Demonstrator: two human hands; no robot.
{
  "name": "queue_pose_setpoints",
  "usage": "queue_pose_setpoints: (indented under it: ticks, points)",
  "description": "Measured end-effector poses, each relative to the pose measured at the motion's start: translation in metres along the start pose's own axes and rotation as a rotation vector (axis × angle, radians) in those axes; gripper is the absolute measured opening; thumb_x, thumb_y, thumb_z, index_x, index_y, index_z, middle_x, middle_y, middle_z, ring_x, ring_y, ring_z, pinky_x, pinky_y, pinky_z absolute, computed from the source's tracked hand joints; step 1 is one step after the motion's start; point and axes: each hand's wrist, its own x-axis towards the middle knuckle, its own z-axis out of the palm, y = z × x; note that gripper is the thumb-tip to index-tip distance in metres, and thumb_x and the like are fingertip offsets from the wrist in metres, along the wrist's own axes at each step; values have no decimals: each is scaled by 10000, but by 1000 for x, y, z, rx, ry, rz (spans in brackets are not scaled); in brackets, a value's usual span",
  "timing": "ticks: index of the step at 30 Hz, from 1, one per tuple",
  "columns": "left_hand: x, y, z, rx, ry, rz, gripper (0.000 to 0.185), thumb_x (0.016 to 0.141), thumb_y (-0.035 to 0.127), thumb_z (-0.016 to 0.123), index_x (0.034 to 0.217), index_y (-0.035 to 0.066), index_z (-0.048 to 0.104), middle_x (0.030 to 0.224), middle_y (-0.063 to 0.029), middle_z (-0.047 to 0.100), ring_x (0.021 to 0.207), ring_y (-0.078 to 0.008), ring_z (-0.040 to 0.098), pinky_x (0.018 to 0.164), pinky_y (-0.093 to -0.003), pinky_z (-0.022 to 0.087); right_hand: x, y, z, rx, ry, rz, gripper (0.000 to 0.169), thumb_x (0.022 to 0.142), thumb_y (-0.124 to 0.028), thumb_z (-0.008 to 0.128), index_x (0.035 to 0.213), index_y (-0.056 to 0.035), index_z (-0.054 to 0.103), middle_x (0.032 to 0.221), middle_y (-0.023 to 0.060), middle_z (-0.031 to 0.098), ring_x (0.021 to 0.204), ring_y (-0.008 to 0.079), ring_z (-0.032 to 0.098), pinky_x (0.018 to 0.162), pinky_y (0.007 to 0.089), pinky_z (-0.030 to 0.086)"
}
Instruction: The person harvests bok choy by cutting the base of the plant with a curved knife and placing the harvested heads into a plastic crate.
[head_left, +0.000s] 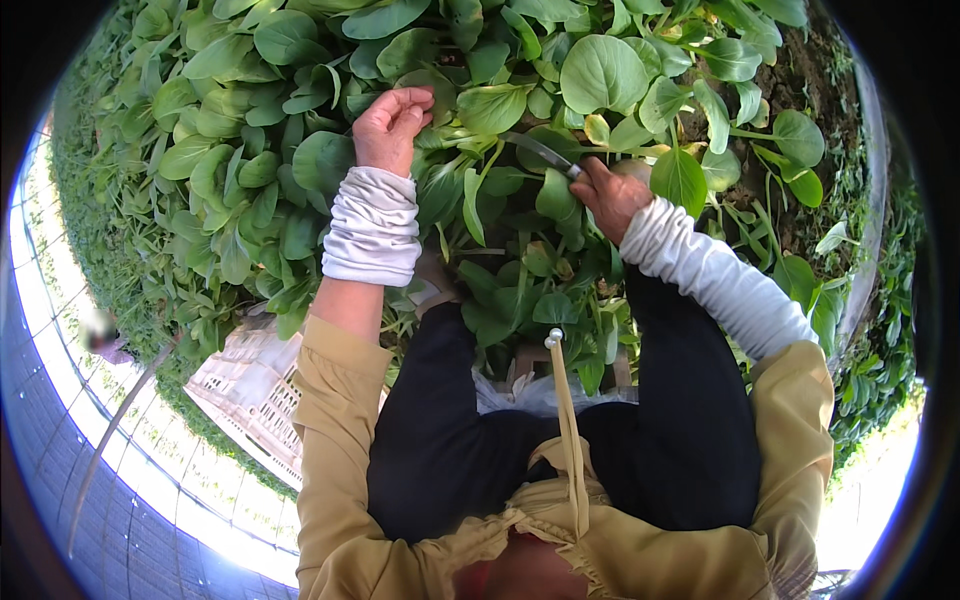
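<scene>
Leafy greens with broad round leaves, like bok choy (604, 75), grow densely before me. My left hand (391, 127) is among them, its fingers curled and the thumb close to the forefinger beside a large leaf. Whether a leaf or stem is pinched there I cannot tell. My right hand (615, 196) grips the handle of a small sickle or curved knife. Its narrow metal blade (544, 152) points up and left among the stems, towards my left hand. Leaves hide part of the blade's surroundings and the plants' bases.
A pale slatted plastic crate (255, 394) rests at my left. Clear plastic film (525, 397) lies between my legs. A pale strip (870, 195) edges the bed on the right. Far left are a thin bent pole (112, 442), netting and another person (105, 337).
</scene>
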Motion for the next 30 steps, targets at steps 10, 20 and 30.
queue_pose_setpoints:
  ticks: [10, 20, 30]
  points:
    - [-39, -2, 28, 1304, -200, 405, 519, 597, 352, 675, 905, -48, 555, 1157, -192, 372, 1083, -334, 338, 884, -352, 350, 41, 25, 27, -236, -196, 83, 372, 885, -320, 166, 1017, -86, 423, 905, 146, 578, 845, 322, 541, 748, 378, 422]
    - [-51, -25, 29, 1407, -80, 646, 179, 655, 7, 517, 824, -40, 554, 1122, -173, 379, 1027, -329, 395, 829, -348, 402, 53, 29, 31, -382, -126, -119, 198, 820, -175, 347, 891, -3, 415, 651, 199, 558, 622, 332, 576, 550, 419, 454]
    - [-47, -58, 20, 1417, 44, 653, 283, 618, 57, 577, 889, -22, 559, 1137, -178, 392, 1049, -350, 381, 810, -373, 415, 76, 12, 46, -244, -251, 47, 276, 807, -244, 466, 921, -4, 393, 793, 245, 558, 795, 368, 549, 672, 413, 434]
